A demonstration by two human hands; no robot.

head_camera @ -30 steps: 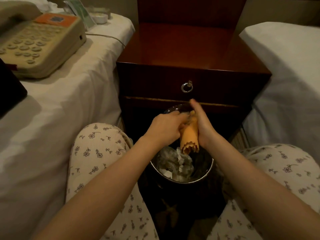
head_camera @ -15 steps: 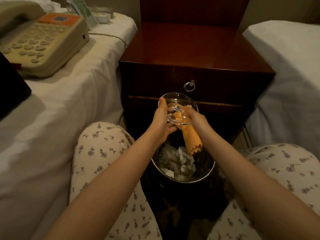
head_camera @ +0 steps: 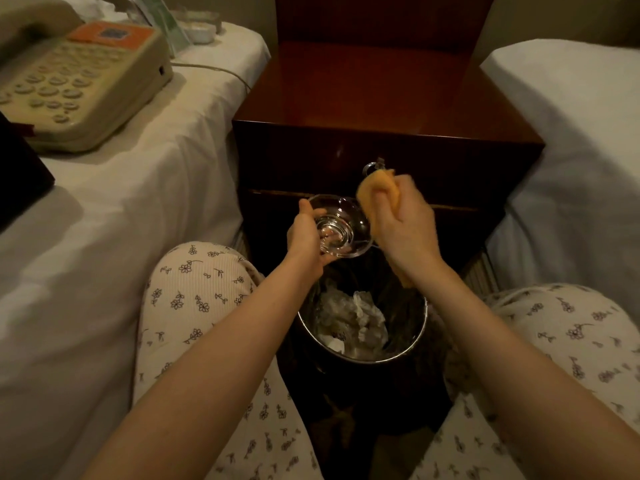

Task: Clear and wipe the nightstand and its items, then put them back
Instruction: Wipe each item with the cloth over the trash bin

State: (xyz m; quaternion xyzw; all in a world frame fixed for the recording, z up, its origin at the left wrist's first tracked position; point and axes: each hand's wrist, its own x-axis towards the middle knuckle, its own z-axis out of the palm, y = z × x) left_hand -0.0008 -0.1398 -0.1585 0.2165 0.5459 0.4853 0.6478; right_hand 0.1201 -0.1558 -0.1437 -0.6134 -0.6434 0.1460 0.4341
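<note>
My left hand point(head_camera: 306, 237) grips a clear round glass dish point(head_camera: 343, 225) by its left rim, tilted so its hollow faces me, above the waste bin. My right hand point(head_camera: 403, 225) is closed around an orange cloth point(head_camera: 375, 192), held just right of the dish with one end sticking up and the other hanging below my wrist. The dark wooden nightstand point(head_camera: 381, 95) stands behind them, its top bare. A beige telephone point(head_camera: 76, 77) lies on the left bed.
A round metal-rimmed waste bin point(head_camera: 363, 355) with crumpled tissues sits between my knees. White beds flank the nightstand, left point(head_camera: 114, 209) and right point(head_camera: 581, 161). A small tray and a green card point(head_camera: 162, 19) rest at the left bed's far end. A dark flat object point(head_camera: 17, 174) lies left.
The cloth was pressed inside the dish a second ago. My right hand has pulled it out and lifted it to the right, while my left hand turned the dish's hollow toward me.
</note>
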